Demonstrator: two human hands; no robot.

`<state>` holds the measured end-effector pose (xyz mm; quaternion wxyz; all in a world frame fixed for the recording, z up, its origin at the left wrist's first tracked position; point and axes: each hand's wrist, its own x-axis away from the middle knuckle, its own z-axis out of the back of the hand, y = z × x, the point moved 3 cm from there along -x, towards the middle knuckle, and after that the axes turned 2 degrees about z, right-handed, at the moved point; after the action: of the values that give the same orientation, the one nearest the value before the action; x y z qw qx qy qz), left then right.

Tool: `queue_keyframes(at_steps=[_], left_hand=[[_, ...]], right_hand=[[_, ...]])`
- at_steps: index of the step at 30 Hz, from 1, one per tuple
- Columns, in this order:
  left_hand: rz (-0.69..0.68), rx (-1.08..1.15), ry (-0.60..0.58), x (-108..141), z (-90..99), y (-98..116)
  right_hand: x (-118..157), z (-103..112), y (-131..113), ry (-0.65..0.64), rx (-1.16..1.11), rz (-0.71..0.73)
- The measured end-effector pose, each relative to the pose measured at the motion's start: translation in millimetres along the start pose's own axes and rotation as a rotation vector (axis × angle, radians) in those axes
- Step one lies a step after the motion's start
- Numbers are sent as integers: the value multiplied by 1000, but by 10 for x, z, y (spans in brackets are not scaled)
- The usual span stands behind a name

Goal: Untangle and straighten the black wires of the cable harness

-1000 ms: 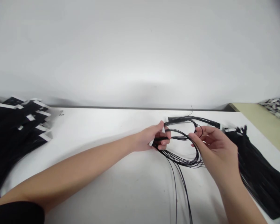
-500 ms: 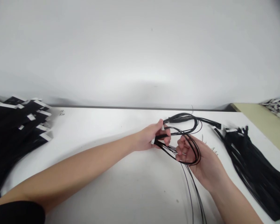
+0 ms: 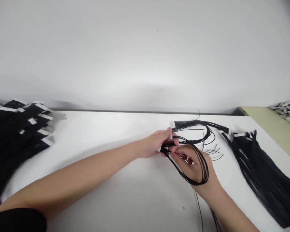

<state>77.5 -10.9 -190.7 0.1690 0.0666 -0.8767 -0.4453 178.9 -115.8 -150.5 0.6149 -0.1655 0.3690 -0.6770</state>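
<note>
My left hand [image 3: 154, 142] is closed around the white-connector ends of a looped bundle of thin black wires [image 3: 205, 162]. One white connector [image 3: 172, 125] sticks up above its thumb. My right hand [image 3: 195, 166] reaches through the lower wire loop, which lies over its back. Its thumb and fingers are pinched on wires close to my left fingertips, partly hidden by the hand. Thin loose wire ends [image 3: 215, 151] fan out behind the right hand, and other strands hang below it.
A pile of black wire bundles with white connectors [image 3: 16, 141] covers the left of the white table [image 3: 106, 190]. More black bundles [image 3: 263, 177] lie at the right. Beyond is a pale yellow surface [image 3: 268, 129] with a heap of small white-and-black parts [image 3: 287, 112].
My right hand has moved left, through the loop, and its fingers have closed on wires beside my left hand. The upper connector now shows, and loose wire ends appear behind the right hand.
</note>
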Motion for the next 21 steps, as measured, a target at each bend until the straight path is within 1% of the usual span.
queue_keyframes(at_steps=[6, 9, 12, 15, 17, 21], left_hand=[[4, 36, -3, -1, 1, 13], [0, 59, 14, -8, 5, 21], [-8, 66, 6, -8, 0, 29], [-17, 60, -11, -4, -9, 34], [-15, 58, -14, -2, -13, 35], [7, 79, -20, 4, -19, 32]], right_hand=[[16, -50, 77, -69, 173, 128], [35, -69, 97, -53, 237, 145], [54, -57, 81, -37, 214, 99], [60, 0, 34, -23, 96, 0], [56, 32, -6, -60, 37, -60], [53, 33, -64, -197, -2, -130]])
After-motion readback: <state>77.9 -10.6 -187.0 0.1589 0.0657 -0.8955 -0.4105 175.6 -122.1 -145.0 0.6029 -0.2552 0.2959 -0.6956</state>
